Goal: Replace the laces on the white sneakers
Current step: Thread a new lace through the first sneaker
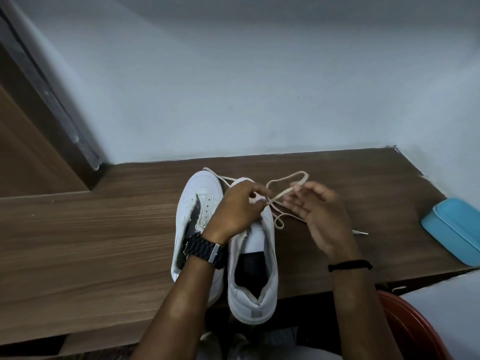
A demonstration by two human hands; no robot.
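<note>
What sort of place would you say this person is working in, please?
Probably a room in a home: a wooden desk built into the corner of plain painted walls, a wooden door frame on the left, a red plastic chair at the lower right and a blue box on the desk.

2 white sneakers point(200, 219) with dark insides stand on a brown wood-grain tabletop point(91, 242); a cream lace point(283, 183) loops above them; a light blue box point(452, 229) lies at the right edge; the wall point(259, 87) is pale blue-grey.
</note>
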